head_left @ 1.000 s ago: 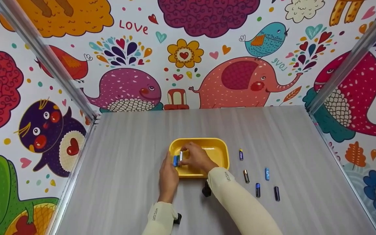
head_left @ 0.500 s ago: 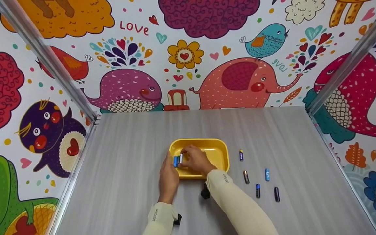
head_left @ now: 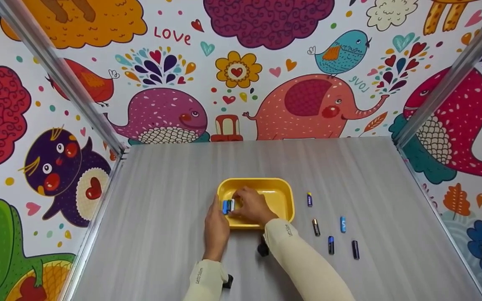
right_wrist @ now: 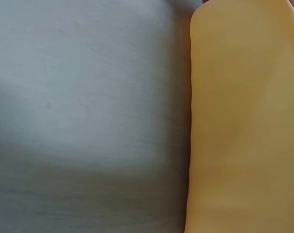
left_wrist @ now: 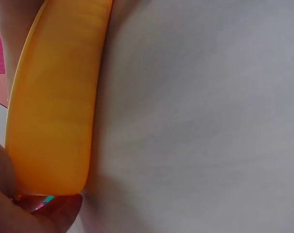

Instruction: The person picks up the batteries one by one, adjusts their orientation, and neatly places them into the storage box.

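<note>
From my remote station, I watch a person's two hands at work over a yellow tray [head_left: 280, 205] on a gray, wood-grained counter [head_left: 165, 200]. The right hand [head_left: 254, 206] reaches inside and pinches a white battery [head_left: 232, 204] between thumb and fingers, beside a dark green battery [head_left: 229, 206] and a blue battery [head_left: 225, 207] lined up at the tray's left end. The left hand [head_left: 216, 230] rests against that end, fingers extended along the outer wall. To the right of the tray, five more lie scattered: a purple battery with a yellow end [head_left: 309, 200], a copper-topped black battery [head_left: 316, 227], a light blue battery [head_left: 343, 224], a blue-and-black battery [head_left: 331, 245] and a dark battery [head_left: 355, 250]. A wall of cartoon animals [head_left: 299, 113] rises behind.
</note>
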A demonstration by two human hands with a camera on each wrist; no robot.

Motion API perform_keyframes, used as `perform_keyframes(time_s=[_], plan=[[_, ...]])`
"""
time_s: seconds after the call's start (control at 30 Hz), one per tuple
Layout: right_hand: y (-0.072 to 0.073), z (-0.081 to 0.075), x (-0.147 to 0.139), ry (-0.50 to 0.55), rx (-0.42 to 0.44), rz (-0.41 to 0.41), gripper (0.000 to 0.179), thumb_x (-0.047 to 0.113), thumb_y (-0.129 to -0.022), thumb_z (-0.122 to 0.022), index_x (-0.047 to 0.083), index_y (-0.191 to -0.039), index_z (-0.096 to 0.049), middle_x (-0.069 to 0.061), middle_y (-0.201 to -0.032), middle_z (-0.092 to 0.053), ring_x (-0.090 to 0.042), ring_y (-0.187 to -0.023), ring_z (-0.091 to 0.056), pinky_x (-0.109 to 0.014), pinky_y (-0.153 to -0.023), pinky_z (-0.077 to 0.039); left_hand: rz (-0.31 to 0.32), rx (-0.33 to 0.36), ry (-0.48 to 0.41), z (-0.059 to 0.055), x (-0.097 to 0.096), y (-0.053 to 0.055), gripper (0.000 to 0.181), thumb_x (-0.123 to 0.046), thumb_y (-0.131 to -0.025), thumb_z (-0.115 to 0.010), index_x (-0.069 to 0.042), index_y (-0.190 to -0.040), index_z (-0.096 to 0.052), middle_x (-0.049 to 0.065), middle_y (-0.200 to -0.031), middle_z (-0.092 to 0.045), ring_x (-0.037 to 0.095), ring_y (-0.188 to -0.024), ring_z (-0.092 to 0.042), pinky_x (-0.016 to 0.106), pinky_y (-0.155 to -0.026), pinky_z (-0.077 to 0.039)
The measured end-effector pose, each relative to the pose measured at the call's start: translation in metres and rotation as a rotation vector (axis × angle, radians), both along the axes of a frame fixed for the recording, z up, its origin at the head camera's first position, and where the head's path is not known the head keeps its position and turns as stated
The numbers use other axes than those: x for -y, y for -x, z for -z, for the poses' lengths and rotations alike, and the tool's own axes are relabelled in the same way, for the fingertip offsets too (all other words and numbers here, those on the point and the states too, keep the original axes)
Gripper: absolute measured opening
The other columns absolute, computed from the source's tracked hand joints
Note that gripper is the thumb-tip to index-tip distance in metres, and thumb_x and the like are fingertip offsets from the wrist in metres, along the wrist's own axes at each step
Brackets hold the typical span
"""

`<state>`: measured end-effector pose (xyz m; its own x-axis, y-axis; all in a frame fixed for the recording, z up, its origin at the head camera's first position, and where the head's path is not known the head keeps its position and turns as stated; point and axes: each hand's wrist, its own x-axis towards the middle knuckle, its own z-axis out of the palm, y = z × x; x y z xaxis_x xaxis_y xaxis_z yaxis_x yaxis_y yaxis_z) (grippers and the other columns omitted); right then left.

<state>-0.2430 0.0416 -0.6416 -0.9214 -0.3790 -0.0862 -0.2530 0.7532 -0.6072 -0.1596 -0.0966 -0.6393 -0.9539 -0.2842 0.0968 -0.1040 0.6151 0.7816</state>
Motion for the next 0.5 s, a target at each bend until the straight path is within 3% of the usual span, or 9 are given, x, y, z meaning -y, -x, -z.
perform_keyframes(time_s=[0.17, 0.5], plan=[[-0.001, 0.0013, 0.0003, -0.055, -0.047, -0.014, 0.049, 0.05, -0.076, -0.087, 0.022, -0.113, -0.07, 0.004, -0.11, -0.062, -0.018, -0.105, -0.057, -0.044, -0.095, -0.049, 0.012, -0.028, 0.009, 0.0002, -0.0003, -0.0003, 0.054, 0.002, -0.102, -0.051, -0.002, -0.155, -0.041, 0.019, -0.152, -0.052, 0.035, -0.139, -0.051, 0.049, -0.115, -0.043], [-0.0012, 0.0009, 0.0018, -0.065, -0.034, -0.011, 0.049, 0.049, -0.078, -0.087, 0.021, -0.115, -0.071, 0.004, -0.112, -0.062, -0.02, -0.108, -0.056, -0.049, -0.1, -0.047, 0.002, 0.032, -0.023, -0.0036, -0.0003, -0.0003, 0.055, -0.001, -0.104, -0.049, -0.006, -0.158, -0.038, 0.017, -0.155, -0.049, 0.033, -0.142, -0.048, 0.049, -0.118, -0.04]])
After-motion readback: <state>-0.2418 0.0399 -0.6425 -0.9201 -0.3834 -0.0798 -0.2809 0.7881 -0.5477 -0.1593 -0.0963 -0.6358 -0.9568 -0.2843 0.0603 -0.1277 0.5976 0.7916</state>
